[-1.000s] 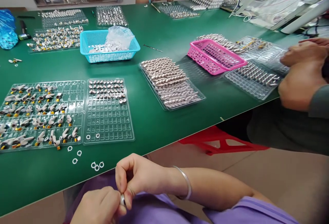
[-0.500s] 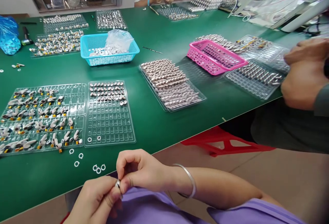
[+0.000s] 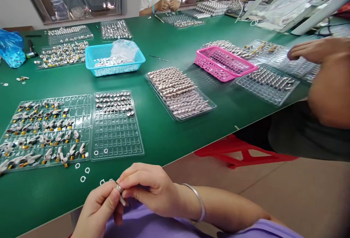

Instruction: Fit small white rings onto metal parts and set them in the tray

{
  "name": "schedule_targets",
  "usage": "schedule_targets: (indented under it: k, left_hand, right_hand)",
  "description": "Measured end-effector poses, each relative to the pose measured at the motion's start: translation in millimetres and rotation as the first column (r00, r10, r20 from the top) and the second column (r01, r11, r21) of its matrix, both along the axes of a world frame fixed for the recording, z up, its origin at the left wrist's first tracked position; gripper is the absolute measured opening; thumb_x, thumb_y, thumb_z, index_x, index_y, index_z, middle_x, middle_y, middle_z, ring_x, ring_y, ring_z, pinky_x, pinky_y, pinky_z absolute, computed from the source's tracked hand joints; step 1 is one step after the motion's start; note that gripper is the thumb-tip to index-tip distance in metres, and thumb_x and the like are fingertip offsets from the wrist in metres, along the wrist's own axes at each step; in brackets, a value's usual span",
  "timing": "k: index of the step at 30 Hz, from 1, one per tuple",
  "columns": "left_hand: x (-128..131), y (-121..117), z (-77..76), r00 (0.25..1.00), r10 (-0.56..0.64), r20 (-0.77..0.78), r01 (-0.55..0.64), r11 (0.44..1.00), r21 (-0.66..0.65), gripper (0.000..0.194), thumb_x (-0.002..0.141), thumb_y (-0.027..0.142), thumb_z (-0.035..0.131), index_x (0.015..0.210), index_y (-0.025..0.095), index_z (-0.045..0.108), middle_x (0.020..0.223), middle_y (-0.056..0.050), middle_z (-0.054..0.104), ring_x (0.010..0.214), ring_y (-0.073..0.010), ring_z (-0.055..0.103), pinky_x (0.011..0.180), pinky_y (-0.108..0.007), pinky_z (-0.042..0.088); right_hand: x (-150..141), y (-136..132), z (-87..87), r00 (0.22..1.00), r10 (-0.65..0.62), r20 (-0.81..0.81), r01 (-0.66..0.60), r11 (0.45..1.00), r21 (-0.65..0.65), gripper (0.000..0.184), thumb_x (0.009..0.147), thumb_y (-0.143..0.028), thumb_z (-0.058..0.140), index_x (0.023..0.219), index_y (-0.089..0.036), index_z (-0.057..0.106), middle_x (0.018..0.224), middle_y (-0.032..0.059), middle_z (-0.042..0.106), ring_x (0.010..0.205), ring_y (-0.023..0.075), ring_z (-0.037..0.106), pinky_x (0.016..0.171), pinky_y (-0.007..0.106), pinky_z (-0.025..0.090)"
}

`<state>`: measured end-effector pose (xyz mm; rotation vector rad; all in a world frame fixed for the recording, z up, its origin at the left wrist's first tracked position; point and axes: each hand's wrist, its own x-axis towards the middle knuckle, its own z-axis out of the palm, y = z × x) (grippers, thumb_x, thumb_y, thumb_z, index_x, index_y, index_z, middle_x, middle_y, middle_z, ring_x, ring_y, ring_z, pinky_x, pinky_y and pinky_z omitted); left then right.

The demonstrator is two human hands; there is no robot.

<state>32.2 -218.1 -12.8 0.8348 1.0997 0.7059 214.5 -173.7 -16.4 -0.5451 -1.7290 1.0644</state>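
Just off the table's front edge, my left hand [image 3: 100, 205] pinches a small white earbud [image 3: 122, 198] between thumb and forefinger, its pale stem pointing down. From the other side the fingers and thumb of my right hand [image 3: 153, 188] close on the earbud's rounded head, covering much of it. Several thin white rings [image 3: 83, 179] lie on the table beyond my hands, some partly hidden by my left hand. Behind them are a clear tray [image 3: 82, 112] of earbuds with yellow tabs and another clear tray [image 3: 117, 136] with rows of small earbud shells and two rings.
A blue basket [image 3: 115, 71] holds small white parts and a plastic bag. Stacked trays of pale stems [image 3: 175, 88] stand mid-table, with a pink basket [image 3: 218, 74] beyond. At right a co-worker's hand [image 3: 308, 50] reaches over trays; another person's hands [image 3: 168, 4] work at the back.
My hands have shifted slightly up and left, and the earbud's stem now shows below my fingers. My right fingers have straightened somewhat. The co-worker's hand at right has stretched out over the trays.
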Motion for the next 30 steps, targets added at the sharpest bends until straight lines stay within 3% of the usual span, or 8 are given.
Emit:
schedule_targets:
  k: [3, 6, 8, 11, 13, 16, 22, 30]
  left_hand:
    - [1, 0, 1.1, 0.997, 0.058, 0.052, -0.054, 0.997, -0.060, 0.040, 0.078, 0.053, 0.069, 0.066, 0.016, 0.067, 0.057, 0.001, 0.056, 0.050, -0.0088, 0.051, 0.048, -0.018, 0.041]
    - [4, 0, 3.3, 0.980, 0.149, 0.133, -0.127, 0.979, -0.158, 0.040, 0.072, 0.053, 0.075, 0.062, 0.015, 0.069, 0.056, 0.002, 0.057, 0.045, -0.0074, 0.049, 0.043, -0.017, 0.039]
    - [6, 0, 4.5, 0.968, 0.183, 0.172, -0.144, 0.965, -0.218, 0.039, 0.070, 0.052, 0.077, 0.061, 0.014, 0.069, 0.053, 0.002, 0.056, 0.042, -0.0066, 0.048, 0.041, -0.017, 0.037]
    - [8, 0, 6.6, 0.962, 0.204, 0.182, -0.153, 0.954, -0.258, 0.039, 0.070, 0.051, 0.078, 0.061, 0.014, 0.069, 0.047, 0.002, 0.056, 0.039, -0.0056, 0.046, 0.042, -0.016, 0.035]
    - [9, 1, 8.6, 0.962, 0.210, 0.175, -0.160, 0.952, -0.260, 0.040, 0.069, 0.051, 0.078, 0.060, 0.013, 0.068, 0.045, 0.002, 0.057, 0.037, -0.0050, 0.045, 0.042, -0.015, 0.033]
    - [13, 3, 12.1, 0.961, 0.223, 0.163, -0.177, 0.950, -0.257, 0.042, 0.067, 0.053, 0.079, 0.059, 0.013, 0.068, 0.040, 0.002, 0.056, 0.034, -0.0039, 0.043, 0.041, -0.015, 0.029]
    - [18, 6, 15.6, 0.956, 0.243, 0.164, -0.199, 0.948, -0.248, 0.044, 0.065, 0.054, 0.079, 0.058, 0.013, 0.068, 0.037, 0.002, 0.056, 0.033, -0.0035, 0.041, 0.042, -0.015, 0.028]
    - [16, 3, 13.7, 0.956, 0.239, 0.170, -0.195, 0.951, -0.240, 0.043, 0.067, 0.054, 0.078, 0.059, 0.013, 0.068, 0.038, 0.002, 0.056, 0.033, -0.0035, 0.041, 0.041, -0.014, 0.027]
  right_hand:
    - [-2, -2, -4.3, 0.998, 0.010, -0.068, -0.016, 0.995, -0.097, 0.012, 0.086, -0.013, 0.065, 0.097, -0.014, 0.070, 0.090, 0.0099, 0.074, 0.083, 0.0150, 0.070, 0.076, 0.023, 0.057]
    - [-7, -7, -10.6, 0.988, -0.002, -0.151, -0.048, 0.946, -0.321, 0.013, 0.082, -0.015, 0.070, 0.094, -0.016, 0.072, 0.089, 0.0077, 0.075, 0.081, 0.0150, 0.070, 0.075, 0.024, 0.057]
    - [-10, -9, -14.6, 0.974, -0.016, -0.224, -0.105, 0.849, -0.518, 0.013, 0.078, -0.019, 0.075, 0.090, -0.016, 0.073, 0.086, 0.0061, 0.074, 0.078, 0.0142, 0.070, 0.074, 0.024, 0.056]
    - [-15, -10, -18.3, 0.916, -0.044, -0.399, -0.294, 0.603, -0.741, 0.018, 0.071, -0.022, 0.082, 0.085, -0.016, 0.073, 0.080, 0.0025, 0.074, 0.073, 0.0114, 0.069, 0.073, 0.023, 0.055]
    - [-17, -9, -18.9, 0.870, -0.098, -0.483, -0.387, 0.470, -0.793, 0.022, 0.065, -0.022, 0.086, 0.081, -0.016, 0.073, 0.077, 0.0003, 0.074, 0.069, 0.0090, 0.068, 0.071, 0.021, 0.054]
    - [-19, -9, -18.7, 0.841, -0.173, -0.512, -0.428, 0.366, -0.826, 0.025, 0.060, -0.021, 0.089, 0.077, -0.015, 0.072, 0.073, -0.0005, 0.073, 0.066, 0.0071, 0.066, 0.068, 0.019, 0.051]
    - [-20, -10, -19.3, 0.819, -0.204, -0.536, -0.483, 0.259, -0.836, 0.029, 0.059, -0.025, 0.090, 0.077, -0.014, 0.070, 0.073, 0.0008, 0.072, 0.065, 0.0090, 0.066, 0.067, 0.021, 0.048]
    - [-21, -11, -17.4, 0.789, -0.197, -0.582, -0.535, 0.247, -0.808, 0.026, 0.064, -0.024, 0.088, 0.079, -0.014, 0.069, 0.073, 0.0019, 0.072, 0.063, 0.0105, 0.065, 0.065, 0.024, 0.047]
